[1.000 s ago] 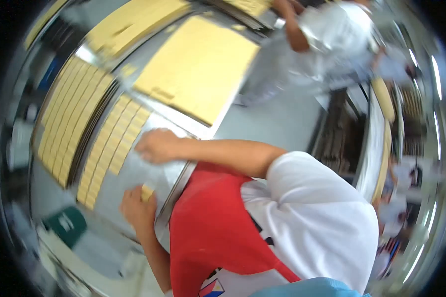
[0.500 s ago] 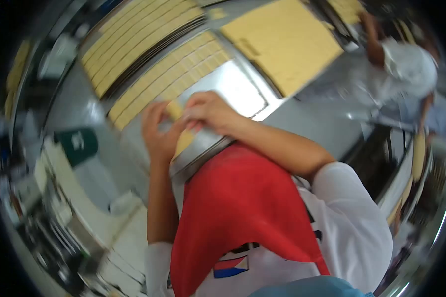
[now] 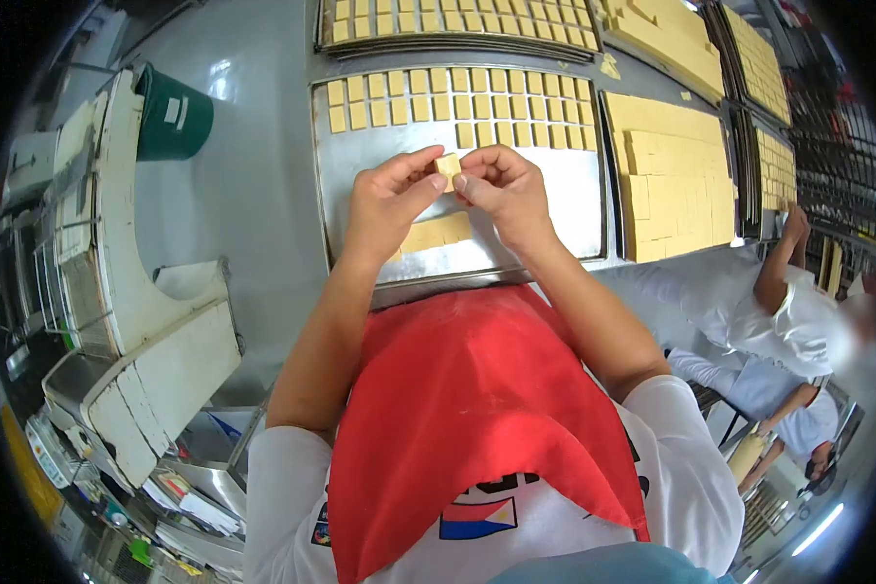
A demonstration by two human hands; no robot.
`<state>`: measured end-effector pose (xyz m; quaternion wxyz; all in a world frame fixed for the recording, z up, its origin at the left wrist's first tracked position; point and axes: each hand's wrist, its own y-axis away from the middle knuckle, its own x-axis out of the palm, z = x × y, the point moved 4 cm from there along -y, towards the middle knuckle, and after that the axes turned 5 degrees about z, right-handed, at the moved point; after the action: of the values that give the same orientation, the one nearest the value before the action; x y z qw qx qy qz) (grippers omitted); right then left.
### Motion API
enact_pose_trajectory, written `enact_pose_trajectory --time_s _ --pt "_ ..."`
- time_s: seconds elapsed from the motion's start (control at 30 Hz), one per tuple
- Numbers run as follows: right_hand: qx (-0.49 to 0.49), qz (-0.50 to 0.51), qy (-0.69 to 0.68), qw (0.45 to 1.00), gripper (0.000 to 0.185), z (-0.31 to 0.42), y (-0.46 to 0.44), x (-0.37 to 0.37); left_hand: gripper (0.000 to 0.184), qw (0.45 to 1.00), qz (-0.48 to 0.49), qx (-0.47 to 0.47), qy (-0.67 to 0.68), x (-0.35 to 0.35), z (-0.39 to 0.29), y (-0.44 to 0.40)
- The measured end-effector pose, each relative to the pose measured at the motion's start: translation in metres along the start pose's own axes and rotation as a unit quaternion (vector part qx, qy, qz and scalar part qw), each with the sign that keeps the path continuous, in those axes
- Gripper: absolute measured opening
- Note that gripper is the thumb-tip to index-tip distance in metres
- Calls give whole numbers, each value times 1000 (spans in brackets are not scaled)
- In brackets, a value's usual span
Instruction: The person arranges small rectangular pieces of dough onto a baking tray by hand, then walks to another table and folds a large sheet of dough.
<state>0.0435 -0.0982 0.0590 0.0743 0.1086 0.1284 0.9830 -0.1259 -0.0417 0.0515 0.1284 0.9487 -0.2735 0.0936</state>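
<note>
One metal tray (image 3: 555,214): lies flat before the person; both hands now meet over its middle, where a second ago they stood apart, the right by the rows and the left by the near edge.
Yellow rows (image 3: 500,107): run along the tray's far side, three deep on the right and two deep on the left.
Yellow strip (image 3: 436,232): rests on the tray near the body, just below the hands in view.
Left hand (image 3: 380,204): thumb and forefinger pinch the left side of a small piece.
Right hand (image 3: 514,200): thumb and forefinger grip its right side, the other fingers curled.
Small yellow piece (image 3: 449,165): sits between the two sets of fingertips, apparently raised off the tray, just short of the rows; the handling seems narrowed to this single piece, steadied from both sides.
</note>
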Motion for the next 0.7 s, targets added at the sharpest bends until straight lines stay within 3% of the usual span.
enact_pose_trajectory --time_s 0.33,0.43,0.47,0.5,0.53,0.57,0.6,0.63,0.7 --pt "22 -29 -1 999 19 -14 -1 3 38 997 24 -48 49 -8 14 -10" --pt "61 -26 -15 998 18 -16 -5 2 41 994 62 -80 43 -12 23 -19" --pt "58 -28 -16 998 18 -23 -10 0 40 994 42 -98 -17 -16 25 -23" --pt "-12 -58 103 993 17 -30 -17 -4 40 990 21 -116 -79 -19 26 -27" --pt "-81 -88 220 968 17 -27 -21 -5 40 990 23 -117 -81 -18 28 -30" --pt "-81 -90 218 968 17 -29 -24 -9 38 963 -20 -33 -266 -20 22 -33" --pt "-188 -80 421 884 17 -19 -24 -8 36 895 -61 53 -439 -19 15 -33" --pt "-283 -65 599 746 17 -14 -22 -2 36 894 -59 53 -442 -19 16 -32" --pt "-284 -70 597 747 17 -20 -22 -7 32 882 -48 114 -454 -17 16 -28"
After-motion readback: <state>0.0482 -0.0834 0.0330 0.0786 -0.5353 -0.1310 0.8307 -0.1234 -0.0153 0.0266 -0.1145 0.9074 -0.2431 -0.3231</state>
